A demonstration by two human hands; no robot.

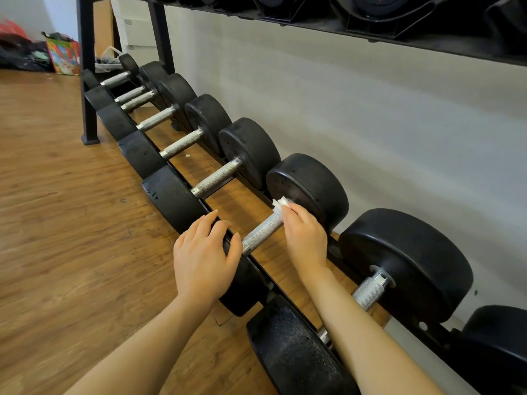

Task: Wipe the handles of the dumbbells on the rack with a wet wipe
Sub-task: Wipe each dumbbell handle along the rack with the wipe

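Observation:
A row of black dumbbells with knurled steel handles lies on the low black rack [256, 262], running from far left to near right. My right hand [303, 236] presses a crumpled white wet wipe [281, 205] onto the far end of one steel handle [262, 232], close to that dumbbell's far weight [310, 186]. My left hand [204, 252] rests with spread fingers on the near weight [242, 283] of the same dumbbell, which it largely hides. The neighbouring handle [370, 290] to the right is partly behind my right forearm.
An upper rack shelf [342, 27] with more weights hangs overhead. The rack's black upright leg [88, 81] stands at the far left. A grey wall runs behind the rack, wooden floor lies to the left, and a colourful bag [64, 54] sits in the far corner.

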